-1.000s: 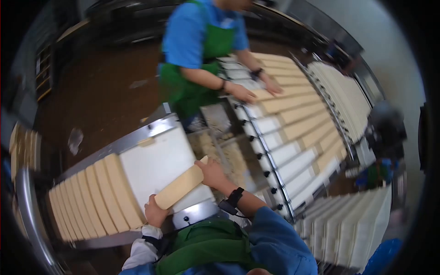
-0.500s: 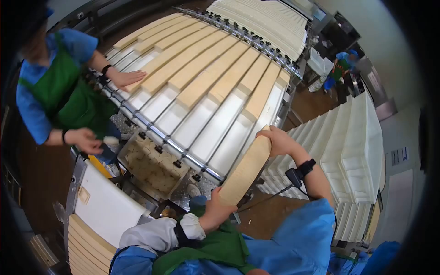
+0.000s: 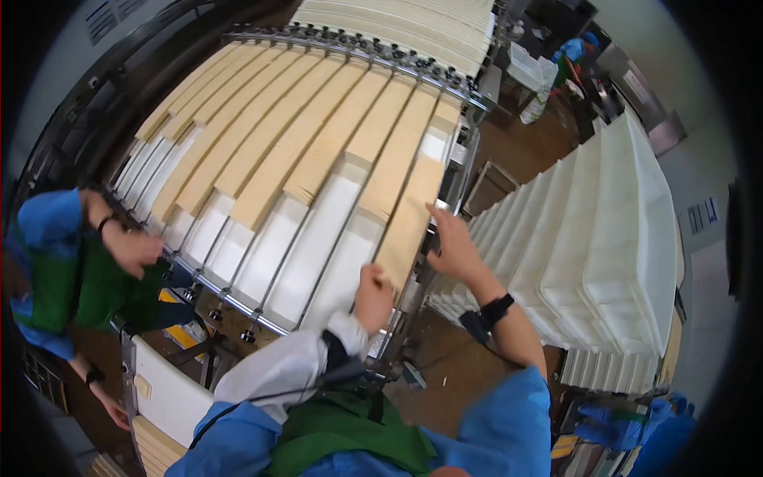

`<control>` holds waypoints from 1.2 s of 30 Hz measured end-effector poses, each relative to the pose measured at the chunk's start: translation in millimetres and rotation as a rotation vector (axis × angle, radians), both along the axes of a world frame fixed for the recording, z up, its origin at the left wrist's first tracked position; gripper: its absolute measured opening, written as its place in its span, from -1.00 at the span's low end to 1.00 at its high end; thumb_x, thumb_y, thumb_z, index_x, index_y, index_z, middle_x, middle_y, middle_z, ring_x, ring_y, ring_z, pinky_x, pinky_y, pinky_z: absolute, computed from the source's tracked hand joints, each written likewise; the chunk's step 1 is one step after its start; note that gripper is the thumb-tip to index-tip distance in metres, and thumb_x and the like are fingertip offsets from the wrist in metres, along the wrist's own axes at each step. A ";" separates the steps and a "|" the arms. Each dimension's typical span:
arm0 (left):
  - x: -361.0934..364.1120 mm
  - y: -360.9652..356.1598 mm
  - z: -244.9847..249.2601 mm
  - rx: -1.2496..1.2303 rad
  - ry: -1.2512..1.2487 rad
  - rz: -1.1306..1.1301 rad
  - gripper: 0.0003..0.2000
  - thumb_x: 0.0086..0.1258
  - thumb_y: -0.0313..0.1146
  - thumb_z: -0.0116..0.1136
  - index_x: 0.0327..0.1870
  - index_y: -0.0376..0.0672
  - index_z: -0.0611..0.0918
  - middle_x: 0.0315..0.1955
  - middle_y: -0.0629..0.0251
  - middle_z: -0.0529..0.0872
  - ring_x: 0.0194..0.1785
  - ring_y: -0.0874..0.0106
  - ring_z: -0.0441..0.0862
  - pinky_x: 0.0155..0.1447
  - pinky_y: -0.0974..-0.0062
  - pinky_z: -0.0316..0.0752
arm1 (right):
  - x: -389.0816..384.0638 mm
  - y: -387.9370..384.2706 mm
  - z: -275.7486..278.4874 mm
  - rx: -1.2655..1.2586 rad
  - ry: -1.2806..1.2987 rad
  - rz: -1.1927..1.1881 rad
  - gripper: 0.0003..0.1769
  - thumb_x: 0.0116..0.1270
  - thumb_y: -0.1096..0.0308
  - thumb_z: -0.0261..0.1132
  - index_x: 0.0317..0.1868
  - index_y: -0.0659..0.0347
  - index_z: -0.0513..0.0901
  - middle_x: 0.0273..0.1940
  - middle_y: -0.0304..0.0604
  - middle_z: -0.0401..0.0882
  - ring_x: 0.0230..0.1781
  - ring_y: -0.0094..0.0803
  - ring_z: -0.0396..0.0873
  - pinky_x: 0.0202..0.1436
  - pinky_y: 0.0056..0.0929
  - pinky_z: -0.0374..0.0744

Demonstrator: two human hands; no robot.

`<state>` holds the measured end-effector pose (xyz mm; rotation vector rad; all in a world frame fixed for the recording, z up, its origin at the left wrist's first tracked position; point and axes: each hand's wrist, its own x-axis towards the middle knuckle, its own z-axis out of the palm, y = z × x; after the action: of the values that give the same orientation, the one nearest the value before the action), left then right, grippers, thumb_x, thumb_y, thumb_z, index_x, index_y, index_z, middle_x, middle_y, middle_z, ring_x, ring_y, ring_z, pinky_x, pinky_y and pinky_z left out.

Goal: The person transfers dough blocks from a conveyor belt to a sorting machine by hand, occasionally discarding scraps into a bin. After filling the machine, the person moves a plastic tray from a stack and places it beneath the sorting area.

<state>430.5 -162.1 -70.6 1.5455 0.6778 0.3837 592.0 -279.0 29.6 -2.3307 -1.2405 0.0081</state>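
Note:
A long pale-yellow slab (image 3: 408, 222) lies in the rightmost lane of the slatted conveyor (image 3: 296, 299), its near end toward me. My left hand (image 3: 373, 300) is at that near end, fingers curled in against it and a little blurred. On the slab's right side is my right hand (image 3: 457, 248), its fingers apart and its fingertips right at the slab's edge. Several similar slabs (image 3: 318, 155) lie side by side in the neighbouring lanes, with white belt showing at their near ends. Thin metal rods separate the lanes.
A co-worker's hand (image 3: 133, 248) is over the conveyor's left corner. Tall stacked white trays (image 3: 608, 238) stand close on my right. A white board (image 3: 171, 381) with more slabs (image 3: 159, 447) is at lower left. Another person (image 3: 576, 49) is far back right.
The slab I held tilted in both hands now lies in the rightmost lane. My right hand has opened along its side. The co-worker's hand has left the slabs. My view has shifted.

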 end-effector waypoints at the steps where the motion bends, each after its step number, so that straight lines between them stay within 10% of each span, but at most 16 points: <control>1: 30.3 0.7 -15.3 0.055 -0.017 0.015 -0.81 0.32 -0.48 0.13 -0.11 -0.20 0.44 -0.39 0.10 0.61 -0.33 0.24 0.61 -0.23 0.32 0.49 | -14.1 -10.3 -3.7 0.027 0.029 0.006 -0.08 -0.12 0.53 0.29 0.39 0.24 0.24 0.21 0.19 0.35 0.26 0.12 0.32 0.35 -0.10 0.31; 8: 177.4 4.9 -1.2 0.287 0.026 0.109 -0.81 0.26 -0.38 0.27 -0.28 -0.19 0.48 -0.49 0.10 0.61 -0.37 0.12 0.61 -0.22 0.23 0.48 | -85.5 -71.0 -14.0 0.047 0.259 -0.132 -0.18 0.00 0.53 0.33 0.35 0.24 0.28 0.21 0.16 0.36 0.26 0.11 0.35 0.34 -0.12 0.35; 15: 168.9 4.4 -10.0 0.347 0.024 0.130 -0.86 0.32 -0.39 0.08 -0.25 -0.15 0.69 -0.38 -0.01 0.72 -0.25 0.06 0.69 -0.16 0.23 0.54 | -86.5 -64.3 -23.2 0.131 0.289 -0.147 -0.32 0.09 0.54 0.29 0.29 0.22 0.37 0.20 0.10 0.40 0.24 0.06 0.39 0.32 -0.19 0.38; 26: -60.5 47.3 63.0 0.201 -0.027 -0.161 -0.78 0.37 -0.43 0.14 -0.02 -0.22 0.70 -0.47 0.11 0.70 -0.46 0.54 0.56 -0.33 0.51 0.47 | 75.3 50.2 -153.6 -0.073 0.069 -0.095 -0.38 0.08 0.62 0.15 0.24 0.41 0.36 0.21 0.27 0.37 0.27 0.12 0.33 0.36 -0.14 0.33; 30: -169.9 85.6 103.5 0.133 0.055 0.038 -0.79 0.36 -0.43 0.14 -0.05 -0.19 0.71 -0.44 0.10 0.70 -0.44 0.41 0.63 -0.28 0.47 0.51 | 82.3 77.7 -127.7 -0.002 0.302 -0.225 -0.42 0.06 0.57 0.13 0.19 0.49 0.43 0.16 0.32 0.47 0.28 0.15 0.36 0.40 -0.14 0.29; 36: -283.0 123.6 71.8 0.086 0.114 0.312 -0.56 0.40 -0.39 0.19 0.30 -0.12 0.48 -0.10 0.12 0.68 -0.09 0.39 0.66 0.04 0.51 0.56 | -3.8 149.9 -16.7 0.273 -0.185 -0.365 -0.33 0.19 0.45 0.23 0.34 0.39 0.29 0.12 0.27 0.40 0.15 0.12 0.38 0.29 -0.08 0.33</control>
<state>147.5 -38.6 1.2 1.5536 1.0074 0.5668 588.2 -129.1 13.0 -2.3143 -0.8171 -0.4792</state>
